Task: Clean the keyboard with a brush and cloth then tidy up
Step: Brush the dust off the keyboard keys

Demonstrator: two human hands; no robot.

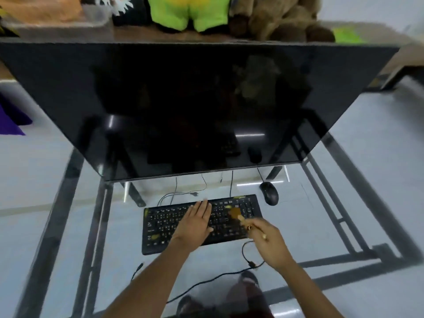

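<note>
Nearest to us, a loose black cable (220,275) lay across the glass table (321,226), running toward our right hand (271,246). That hand was closed around the handle of a brush (238,215), which was blurred; its brown bristles rested on the right part of the keyboard (199,222). Our left hand (197,222) lay flat on the middle of the keyboard, fingers extended and slightly spread, gripping nothing. The black keyboard sat on the glass near the centre, its long side slightly slanted, with yellowish marks on several keys. Just beyond its far right corner we noted a black mouse (269,193), apart from the keyboard, its cord leading under the monitor (183,99). The large dark monitor stood beyond both, its screen unlit. Farthest off, behind the monitor, plush toys (275,17) sat in a row, one bright green and one brown.
</note>
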